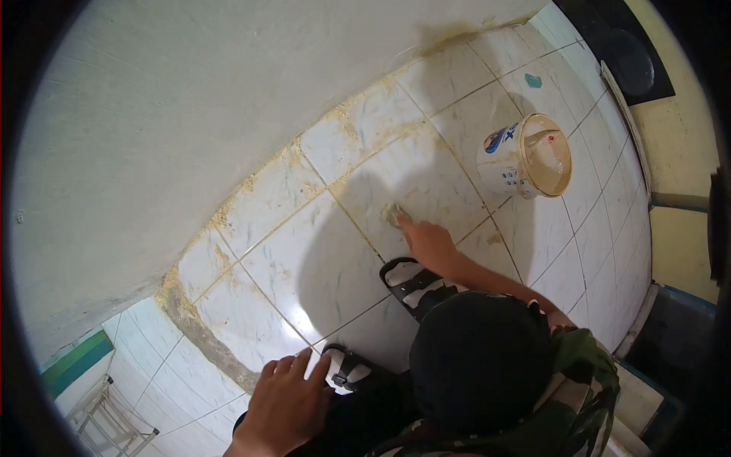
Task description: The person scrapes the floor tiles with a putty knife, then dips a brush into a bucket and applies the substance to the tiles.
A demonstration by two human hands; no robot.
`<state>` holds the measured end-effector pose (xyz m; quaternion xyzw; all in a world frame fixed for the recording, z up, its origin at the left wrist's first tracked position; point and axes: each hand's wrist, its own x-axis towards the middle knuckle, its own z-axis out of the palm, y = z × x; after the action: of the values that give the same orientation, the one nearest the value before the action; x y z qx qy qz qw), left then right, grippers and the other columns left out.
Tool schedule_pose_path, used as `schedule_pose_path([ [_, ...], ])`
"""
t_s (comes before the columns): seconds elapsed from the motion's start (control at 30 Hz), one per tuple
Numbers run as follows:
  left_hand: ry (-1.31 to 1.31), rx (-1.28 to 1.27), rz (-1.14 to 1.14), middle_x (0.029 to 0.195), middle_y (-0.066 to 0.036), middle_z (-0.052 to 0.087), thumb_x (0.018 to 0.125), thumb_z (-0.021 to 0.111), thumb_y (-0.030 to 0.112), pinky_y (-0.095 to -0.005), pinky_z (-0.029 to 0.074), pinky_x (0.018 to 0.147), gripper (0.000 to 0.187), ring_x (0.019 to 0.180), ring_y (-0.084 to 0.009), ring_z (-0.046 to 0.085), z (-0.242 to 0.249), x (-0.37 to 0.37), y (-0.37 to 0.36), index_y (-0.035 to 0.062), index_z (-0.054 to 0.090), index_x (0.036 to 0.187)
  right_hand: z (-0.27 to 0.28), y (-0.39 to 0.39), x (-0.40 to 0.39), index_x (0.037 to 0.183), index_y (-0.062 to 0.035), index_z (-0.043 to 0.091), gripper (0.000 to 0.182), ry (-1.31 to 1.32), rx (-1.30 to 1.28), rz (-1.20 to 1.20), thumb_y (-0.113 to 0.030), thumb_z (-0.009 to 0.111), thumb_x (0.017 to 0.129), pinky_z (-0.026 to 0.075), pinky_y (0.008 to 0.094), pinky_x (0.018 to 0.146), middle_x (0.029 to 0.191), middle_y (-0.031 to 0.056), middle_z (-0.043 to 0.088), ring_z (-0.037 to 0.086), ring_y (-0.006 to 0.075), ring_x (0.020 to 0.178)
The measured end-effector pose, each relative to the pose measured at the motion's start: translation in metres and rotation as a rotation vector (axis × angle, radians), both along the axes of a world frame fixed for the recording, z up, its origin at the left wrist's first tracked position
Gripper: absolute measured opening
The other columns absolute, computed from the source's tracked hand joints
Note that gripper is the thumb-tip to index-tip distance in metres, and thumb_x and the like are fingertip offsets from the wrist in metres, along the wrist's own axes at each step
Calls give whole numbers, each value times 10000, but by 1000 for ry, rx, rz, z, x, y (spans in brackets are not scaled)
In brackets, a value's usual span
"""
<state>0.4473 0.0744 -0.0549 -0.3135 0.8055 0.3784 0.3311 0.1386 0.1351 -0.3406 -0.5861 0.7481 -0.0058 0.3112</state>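
My right hand (432, 247) reaches down to the tiled floor (304, 263), its fingers closed on a small greyish-green wad (394, 215) that looks pressed against a tile. Whether the wad is a sponge or a rag cannot be made out. My left hand (288, 400) lies over dark trousers by my left leg, fingers loosely spread and holding nothing. Yellowish residue (346, 126) marks the tiles and the joint along the wall. To the right of my right hand stands a white bucket (499, 164) with a blue label and pale, murky contents.
A grey-white wall (190, 99) borders the floor. My sandalled feet and a rounded black-clothed shape (480, 362) fill the lower middle. A teal scrap (533, 81) lies beyond the bucket. A metal rack (114, 419) stands at lower left, and dark items line the right side.
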Motion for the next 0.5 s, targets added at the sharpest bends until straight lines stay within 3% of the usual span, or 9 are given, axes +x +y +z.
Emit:
schedule_pose_path([
  [0.07, -9, -14, 0, 1420, -257, 574, 992, 651, 270, -494, 422, 1124, 499, 1296, -427, 567, -5, -1, -3, 35, 545, 1420, -10, -39, -16, 1400, -41, 564, 443, 34, -67, 80, -109, 539, 963, 565, 530, 710, 839, 231, 709, 716, 414, 799],
  [0.13, -13, -15, -21, 1414, -257, 580, 993, 649, 274, -489, 421, 1125, 505, 1292, -421, 571, -10, -5, -5, 32, 545, 1423, -62, -80, -35, 1372, -64, 573, 401, 95, -333, 25, -115, 537, 975, 564, 541, 696, 859, 234, 712, 713, 422, 784],
  [0.23, 3, -35, -39, 1406, -257, 586, 992, 647, 269, -477, 423, 1125, 500, 1290, -416, 573, -11, -11, -3, 31, 547, 1420, -52, -95, -44, 1349, -54, 611, 360, 39, -359, -68, -176, 548, 1016, 547, 549, 705, 773, 242, 680, 694, 427, 766],
  [0.37, 17, -21, -9, 1403, -253, 588, 981, 657, 252, -474, 427, 1123, 495, 1284, -411, 577, -2, -10, -3, 37, 552, 1416, -9, -25, -19, 1371, -50, 597, 390, 73, -114, -69, -187, 561, 1008, 552, 549, 690, 774, 242, 682, 692, 430, 761],
  [0.43, 28, -30, 9, 1402, -249, 589, 978, 660, 245, -475, 432, 1119, 491, 1280, -408, 581, -3, -8, -5, 43, 555, 1414, -2, -6, -20, 1288, -34, 590, 313, 58, -42, -39, -163, 527, 1009, 560, 558, 686, 845, 236, 707, 702, 442, 763],
  [0.5, 22, -29, 39, 1400, -239, 594, 973, 664, 230, -478, 445, 1104, 481, 1271, -403, 587, -10, -4, -6, 55, 560, 1408, -37, -29, -46, 1360, -39, 575, 379, 93, -130, -89, -177, 545, 1008, 559, 548, 677, 800, 239, 693, 696, 438, 746],
])
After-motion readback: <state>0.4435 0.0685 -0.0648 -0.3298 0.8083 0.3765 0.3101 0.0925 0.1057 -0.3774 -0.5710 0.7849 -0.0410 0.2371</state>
